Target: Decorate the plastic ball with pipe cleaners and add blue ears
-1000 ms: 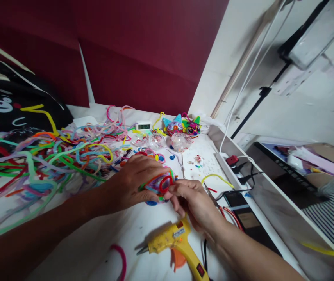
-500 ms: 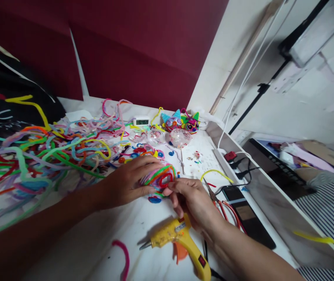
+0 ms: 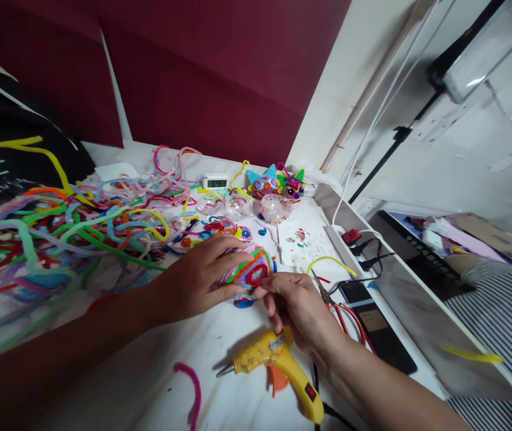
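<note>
A round craft piece, covered in coiled pipe cleaners of pink, green, orange and red, is over the white table. My left hand wraps round its left side, fingers on top and thumb below. At its right side my right hand has thumb and index finger pinched together against the red coil; anything between those fingertips is too small to tell. Just below my right hand lies a yellow glue gun, its nozzle pointing left. Blue round parts show at the craft piece's lower edge.
Tangled pipe cleaners cover the left side. At the back stand a small clock, two decorated animal heads and clear containers. Red-handled pliers and a black phone lie right. A pink pipe cleaner lies in front.
The craft piece has turned slightly in my left hand, and its red coil looks fuller. My right fingertips remain at the coil. The whole view has shifted a little.
</note>
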A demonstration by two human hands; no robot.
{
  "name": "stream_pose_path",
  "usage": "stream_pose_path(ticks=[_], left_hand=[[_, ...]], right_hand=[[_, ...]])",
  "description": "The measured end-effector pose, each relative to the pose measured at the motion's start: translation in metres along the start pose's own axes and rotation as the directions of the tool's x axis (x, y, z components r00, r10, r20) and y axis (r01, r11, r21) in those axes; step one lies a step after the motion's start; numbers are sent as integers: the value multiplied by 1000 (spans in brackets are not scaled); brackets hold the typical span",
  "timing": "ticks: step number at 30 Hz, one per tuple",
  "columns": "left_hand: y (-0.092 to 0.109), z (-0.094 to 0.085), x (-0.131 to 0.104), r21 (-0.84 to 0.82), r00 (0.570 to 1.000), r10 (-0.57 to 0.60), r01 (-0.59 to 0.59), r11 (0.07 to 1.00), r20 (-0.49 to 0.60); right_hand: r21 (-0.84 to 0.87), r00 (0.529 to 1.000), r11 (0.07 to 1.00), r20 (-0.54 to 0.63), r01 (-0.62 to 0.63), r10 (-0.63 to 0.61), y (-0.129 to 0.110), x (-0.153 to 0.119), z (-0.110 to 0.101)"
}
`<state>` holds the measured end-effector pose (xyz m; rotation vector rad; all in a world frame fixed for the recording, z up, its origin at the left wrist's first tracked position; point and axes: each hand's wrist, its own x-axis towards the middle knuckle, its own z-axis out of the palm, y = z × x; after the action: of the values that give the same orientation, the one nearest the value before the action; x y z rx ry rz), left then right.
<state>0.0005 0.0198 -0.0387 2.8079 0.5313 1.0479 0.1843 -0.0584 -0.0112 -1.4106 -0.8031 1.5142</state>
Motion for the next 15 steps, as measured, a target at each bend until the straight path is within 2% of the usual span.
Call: stream_pose_path(ticks=[4, 15], left_hand=[[3, 3, -2, 23, 1000, -13, 13, 1000, -11], [18, 9, 2, 8, 986, -140, 141, 990, -89]], right_hand=[[3, 1000, 1000, 4, 2, -2, 0, 1, -1], [-30, 999, 999, 28, -37, 38, 0, 3, 0]])
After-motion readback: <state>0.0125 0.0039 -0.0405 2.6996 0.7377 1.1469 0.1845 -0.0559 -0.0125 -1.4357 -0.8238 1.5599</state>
